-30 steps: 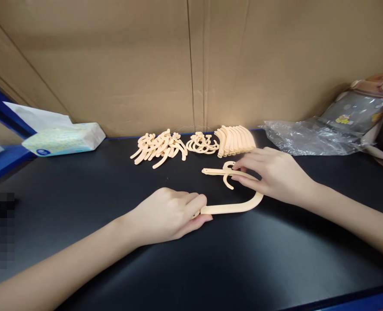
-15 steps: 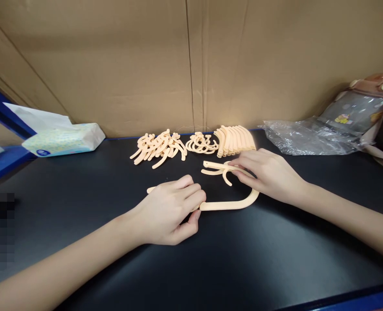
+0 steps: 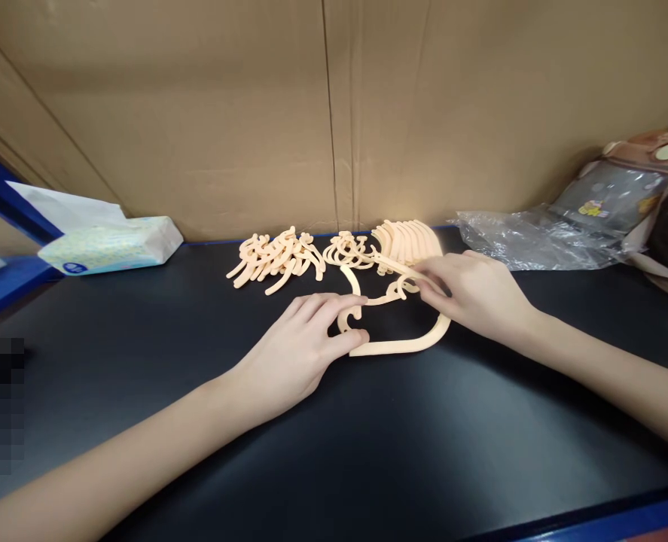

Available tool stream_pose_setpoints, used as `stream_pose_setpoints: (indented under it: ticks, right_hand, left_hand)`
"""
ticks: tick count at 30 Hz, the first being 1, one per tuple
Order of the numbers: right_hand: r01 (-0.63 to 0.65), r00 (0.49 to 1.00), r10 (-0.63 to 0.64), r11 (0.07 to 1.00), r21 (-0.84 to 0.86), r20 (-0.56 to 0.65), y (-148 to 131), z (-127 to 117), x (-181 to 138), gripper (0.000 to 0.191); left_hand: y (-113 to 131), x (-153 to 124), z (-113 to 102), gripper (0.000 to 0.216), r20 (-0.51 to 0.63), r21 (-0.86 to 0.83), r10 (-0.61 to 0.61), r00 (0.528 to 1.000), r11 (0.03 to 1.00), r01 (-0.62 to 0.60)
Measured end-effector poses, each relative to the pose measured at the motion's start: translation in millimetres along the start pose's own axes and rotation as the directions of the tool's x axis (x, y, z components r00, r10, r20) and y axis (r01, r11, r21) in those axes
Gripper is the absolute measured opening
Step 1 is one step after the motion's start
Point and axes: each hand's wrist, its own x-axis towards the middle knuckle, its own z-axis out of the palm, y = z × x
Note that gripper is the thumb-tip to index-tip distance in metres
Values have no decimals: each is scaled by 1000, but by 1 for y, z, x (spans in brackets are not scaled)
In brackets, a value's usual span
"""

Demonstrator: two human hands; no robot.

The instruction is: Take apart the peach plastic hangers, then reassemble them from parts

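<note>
My left hand has its thumb and forefinger closed on a small curved peach plastic hanger piece with a hooked end. Close by lies the cut end of a long bent peach hanger tube, beside my left thumb. My right hand pinches the far side of this bent tube, whose straight upper end points left toward the back piles. A thin hook piece sits near my right fingertips, and a slim arm runs leftward from it. My fingers hide the joints between these parts.
At the back of the black table lie a pile of short curved pieces, thin hooks and a stack of bent tubes. A tissue pack stands left; a clear plastic bag lies right.
The small curved piece in my left hand has turned from pointing left to pointing up and away. My right hand and the bent tube have shifted slightly toward the back.
</note>
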Motion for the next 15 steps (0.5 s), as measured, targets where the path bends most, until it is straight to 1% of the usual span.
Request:
stream_pose_setpoints:
  ticks: [5,8,11,15]
  right_hand:
    - [-41,999,41,999,-2,9,-2,-2,0,21]
    - [-47,999,47,999,1,9,-4,-3,0,21]
    - [-29,999,29,999,23,12,-5,-4,-1,24]
    - [-1,1000,1,998,61,0,-9,-4,-2,30]
  left_hand:
    - [2,-2,2,40,52,-35,-75,996,996,76]
    - [3,-3,1,35,53,-72,-117,992,990,120]
    - [4,-2,-1,32,43,-131,-107,993,985,112]
    - [6,-2,-3,19,-21,-189,-97,995,978,91]
